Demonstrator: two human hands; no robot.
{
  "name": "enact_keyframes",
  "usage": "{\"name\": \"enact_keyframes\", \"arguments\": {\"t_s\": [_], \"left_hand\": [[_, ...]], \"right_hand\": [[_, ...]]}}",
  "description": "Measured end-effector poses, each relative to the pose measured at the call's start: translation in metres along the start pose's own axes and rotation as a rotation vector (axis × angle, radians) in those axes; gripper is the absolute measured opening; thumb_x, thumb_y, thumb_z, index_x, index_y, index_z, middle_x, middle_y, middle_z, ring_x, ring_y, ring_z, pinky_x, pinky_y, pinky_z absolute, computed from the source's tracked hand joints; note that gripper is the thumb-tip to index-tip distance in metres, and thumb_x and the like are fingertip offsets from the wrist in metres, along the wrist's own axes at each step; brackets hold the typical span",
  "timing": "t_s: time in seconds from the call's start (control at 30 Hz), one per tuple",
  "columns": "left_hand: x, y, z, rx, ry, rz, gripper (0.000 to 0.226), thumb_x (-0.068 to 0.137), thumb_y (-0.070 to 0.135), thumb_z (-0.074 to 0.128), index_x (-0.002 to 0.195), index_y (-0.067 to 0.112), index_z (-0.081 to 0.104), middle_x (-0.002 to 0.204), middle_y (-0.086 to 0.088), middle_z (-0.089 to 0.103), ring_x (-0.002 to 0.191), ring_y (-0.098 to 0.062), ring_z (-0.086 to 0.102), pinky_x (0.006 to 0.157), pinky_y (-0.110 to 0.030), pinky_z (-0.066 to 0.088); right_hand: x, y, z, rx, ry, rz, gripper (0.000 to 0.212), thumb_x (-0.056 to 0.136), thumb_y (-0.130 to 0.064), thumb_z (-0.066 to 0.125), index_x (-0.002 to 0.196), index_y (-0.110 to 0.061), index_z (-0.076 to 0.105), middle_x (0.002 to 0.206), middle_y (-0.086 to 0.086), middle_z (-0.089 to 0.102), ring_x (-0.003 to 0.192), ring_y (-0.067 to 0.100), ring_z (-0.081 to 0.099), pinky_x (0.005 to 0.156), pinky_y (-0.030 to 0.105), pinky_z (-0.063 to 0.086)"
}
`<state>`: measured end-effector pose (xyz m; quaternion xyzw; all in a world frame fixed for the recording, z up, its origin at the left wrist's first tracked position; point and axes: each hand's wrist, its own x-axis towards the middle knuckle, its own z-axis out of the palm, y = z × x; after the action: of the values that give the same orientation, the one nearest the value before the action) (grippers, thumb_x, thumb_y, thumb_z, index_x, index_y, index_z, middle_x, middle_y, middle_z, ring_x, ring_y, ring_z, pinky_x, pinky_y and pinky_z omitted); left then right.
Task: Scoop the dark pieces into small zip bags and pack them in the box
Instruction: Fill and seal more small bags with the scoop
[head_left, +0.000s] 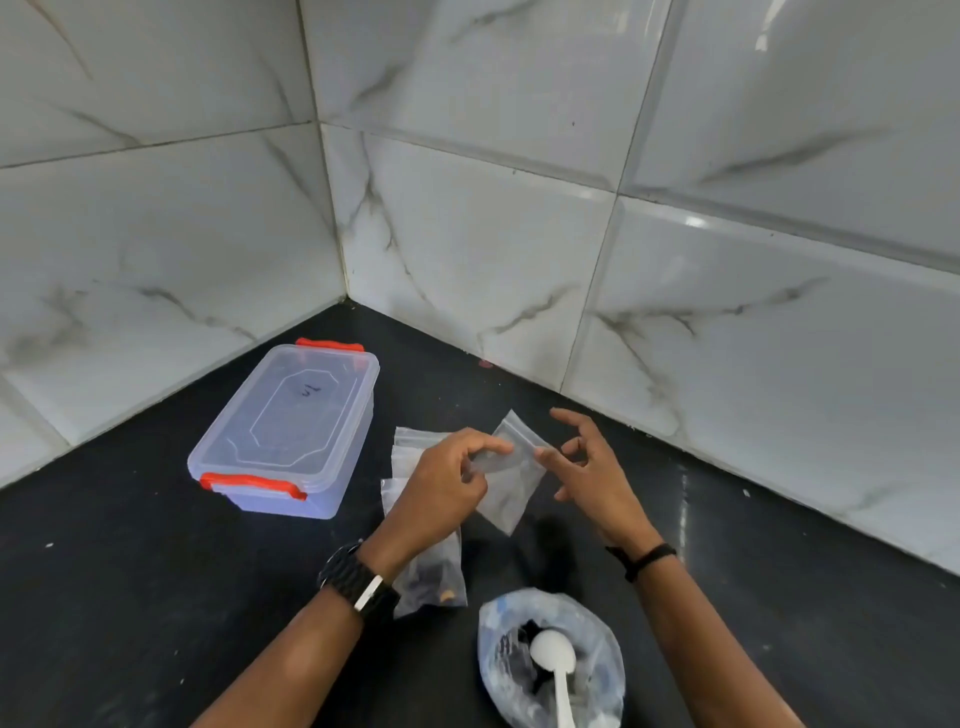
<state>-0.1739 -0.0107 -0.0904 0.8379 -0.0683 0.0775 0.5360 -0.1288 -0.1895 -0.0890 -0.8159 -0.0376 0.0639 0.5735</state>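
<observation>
I hold a small clear zip bag (506, 478), with nothing visible inside it, above the black counter. My left hand (447, 483) pinches its top edge from the left. My right hand (587, 467) pinches the same edge from the right with thumb and forefinger, the other fingers spread. A filled zip bag with dark pieces (434, 577) lies under my left wrist. More small zip bags (408, 447) lie stacked behind my left hand. An open plastic bag of dark pieces (550, 660) sits near the front edge with a white spoon (553, 654) standing in it.
A clear plastic box (291, 426) with red clips and its lid on stands to the left on the black counter (156, 597). White marble-patterned tiled walls (519, 234) meet in a corner behind it.
</observation>
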Motion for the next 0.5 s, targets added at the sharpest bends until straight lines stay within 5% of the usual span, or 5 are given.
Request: {"name": "enact_keyframes", "arguments": {"t_s": [0.13, 0.33, 0.5], "left_hand": [[-0.038, 0.017, 0.002, -0.047, -0.097, 0.031, 0.047, 0.081, -0.015, 0.051, 0.111, 0.016, 0.067, 0.11, 0.006, 0.063, 0.103, 0.003, 0.056, 0.077, -0.008, 0.044], [-0.073, 0.036, 0.011, 0.025, -0.003, 0.097, 0.044, 0.083, -0.012, 0.052, 0.111, 0.019, 0.067, 0.108, 0.014, 0.063, 0.105, 0.002, 0.057, 0.084, -0.011, 0.045], [-0.093, 0.043, 0.026, 0.38, 0.224, 0.149, 0.035, 0.083, 0.004, 0.063, 0.112, 0.024, 0.066, 0.118, 0.008, 0.056, 0.113, -0.005, 0.044, 0.097, -0.028, 0.039]], "right_hand": [[-0.039, -0.003, -0.01, -0.119, -0.06, -0.148, 0.005, 0.086, -0.024, 0.068, 0.087, -0.029, 0.067, 0.095, -0.002, 0.063, 0.066, 0.005, 0.058, 0.061, 0.021, 0.047], [-0.087, -0.011, -0.017, -0.042, -0.034, -0.147, 0.004, 0.085, -0.018, 0.07, 0.081, -0.017, 0.069, 0.075, 0.003, 0.07, 0.066, 0.011, 0.061, 0.067, 0.031, 0.053], [-0.112, -0.025, -0.018, 0.02, 0.057, -0.177, 0.01, 0.082, -0.012, 0.072, 0.073, -0.011, 0.068, 0.065, 0.001, 0.068, 0.059, 0.007, 0.06, 0.059, 0.017, 0.048]]}}
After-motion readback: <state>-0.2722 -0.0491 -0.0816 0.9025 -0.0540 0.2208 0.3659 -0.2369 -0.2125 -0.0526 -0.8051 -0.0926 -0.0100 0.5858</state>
